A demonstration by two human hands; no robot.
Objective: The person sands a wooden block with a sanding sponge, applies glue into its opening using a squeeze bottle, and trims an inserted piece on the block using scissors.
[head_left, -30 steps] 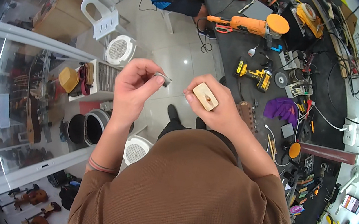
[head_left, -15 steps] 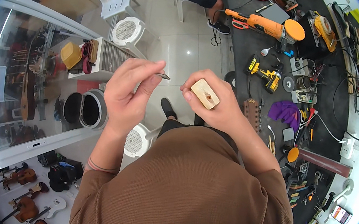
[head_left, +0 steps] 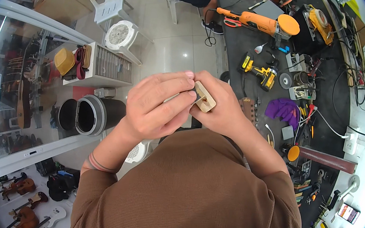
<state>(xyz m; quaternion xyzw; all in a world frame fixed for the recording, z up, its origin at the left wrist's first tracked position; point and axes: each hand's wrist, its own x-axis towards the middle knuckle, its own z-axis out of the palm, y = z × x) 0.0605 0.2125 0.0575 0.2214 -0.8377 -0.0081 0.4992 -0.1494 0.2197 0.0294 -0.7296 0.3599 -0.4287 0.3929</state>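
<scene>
My right hand (head_left: 224,105) clasps the wooden block (head_left: 210,104); at its left, my left hand (head_left: 158,104) pinches a thin piece (head_left: 200,101).

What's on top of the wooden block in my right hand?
Your left hand holds a thin greyish piece over part of the block; bare wood shows beside it. Your fingers hide the piece's other end and the wood beneath.

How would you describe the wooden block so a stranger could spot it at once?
From the large brown shirt at bottom centre, go up to the right hand. It holds the wooden block, whose pale, round-cornered face with a dark mark sets it apart from the fingers around it.
</scene>
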